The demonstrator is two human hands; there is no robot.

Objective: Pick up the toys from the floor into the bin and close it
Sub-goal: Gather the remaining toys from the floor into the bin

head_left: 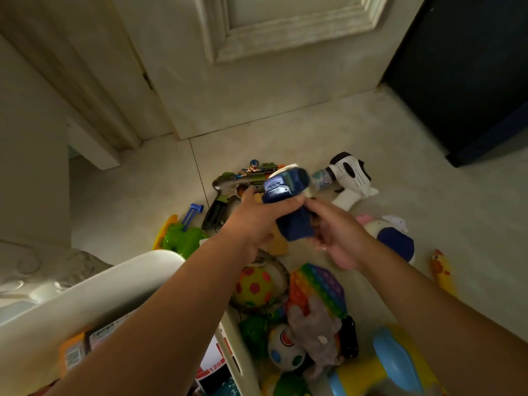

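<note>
My left hand (257,221) and my right hand (340,238) both grip a dark blue toy (288,201) held above the floor, its top end blurred. Below it the white bin (234,347) holds a spotted yellow ball (254,285), a rainbow pop toy (317,287), a grey plush (317,335) and a yellow and blue toy (391,364). The bin's white lid (85,298) stands up at the left. On the floor lie a toy gun (228,190), a green toy (183,238), a white toy blaster (351,178), a plush with a blue patch (391,238) and a yellow chicken (441,271).
A pale door (257,67) stands straight ahead, its frame (94,90) at the left. A dark cabinet (468,75) fills the right corner. Pale tile floor (400,132) lies between the toys and the door.
</note>
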